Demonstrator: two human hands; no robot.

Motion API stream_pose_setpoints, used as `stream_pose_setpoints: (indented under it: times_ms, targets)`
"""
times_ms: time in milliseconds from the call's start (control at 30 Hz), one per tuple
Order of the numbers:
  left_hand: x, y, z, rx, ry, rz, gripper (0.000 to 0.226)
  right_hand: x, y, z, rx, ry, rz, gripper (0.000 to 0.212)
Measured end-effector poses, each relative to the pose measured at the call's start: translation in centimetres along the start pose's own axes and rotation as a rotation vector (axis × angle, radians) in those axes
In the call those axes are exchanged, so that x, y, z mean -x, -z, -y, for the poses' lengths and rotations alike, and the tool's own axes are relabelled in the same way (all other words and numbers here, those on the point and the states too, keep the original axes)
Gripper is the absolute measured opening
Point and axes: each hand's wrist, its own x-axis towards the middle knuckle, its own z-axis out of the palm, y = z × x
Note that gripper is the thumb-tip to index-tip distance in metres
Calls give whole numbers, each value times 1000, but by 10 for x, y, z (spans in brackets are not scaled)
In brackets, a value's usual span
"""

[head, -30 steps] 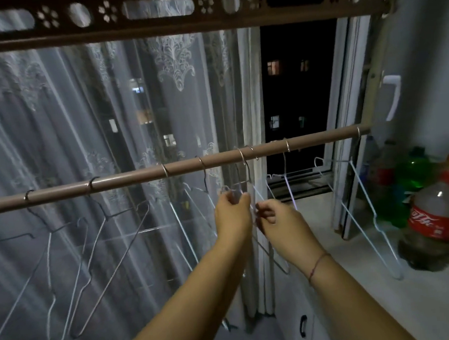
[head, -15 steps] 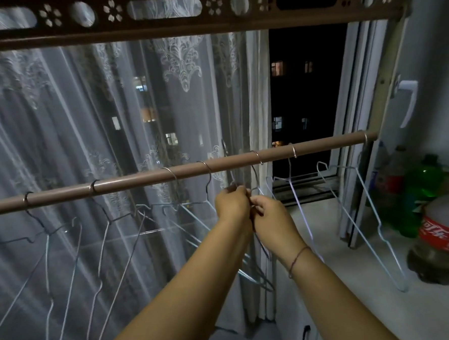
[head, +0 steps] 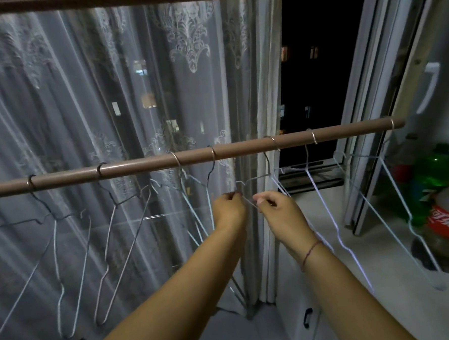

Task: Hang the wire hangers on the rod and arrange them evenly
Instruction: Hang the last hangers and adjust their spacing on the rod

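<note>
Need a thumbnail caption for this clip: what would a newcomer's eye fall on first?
The brown rod slanting across the frame, with wire hangers hooked along it. Just below its middle, the left hand and right hand both pinch the held hanger. Behind, a lace curtain fills the left and a dark window opens at the right.

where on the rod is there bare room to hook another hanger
Widest bare rod lies between the second hook from the right and the end hook. Crowded at mid-rod: the third hook from the left and the fourth hook sit close, and the left hand and right hand pinch a hanger just right of them.
</note>
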Motion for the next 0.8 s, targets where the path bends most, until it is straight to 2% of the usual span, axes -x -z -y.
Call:
stream_pose_setpoints:
  times_ms: [100, 300, 400, 600, 800]
  targets:
    - [3, 8, 19, -117, -8, 85, 18, 1, 2, -4, 20, 13, 26, 24]
    - [12, 34, 43, -199, -45, 236, 16, 10, 15, -15, 183, 27, 96, 46]
    - [15, 48, 39, -195, -53, 296, 18, 12, 23, -18, 246, 45, 152, 45]
    - [15, 66, 35, -245, 14, 545, 24, 13, 24, -21, 304, 22, 249, 45]
    - [18, 69, 39, -369, -67, 592, 25, 18, 31, -24, 424, 37, 281, 22]
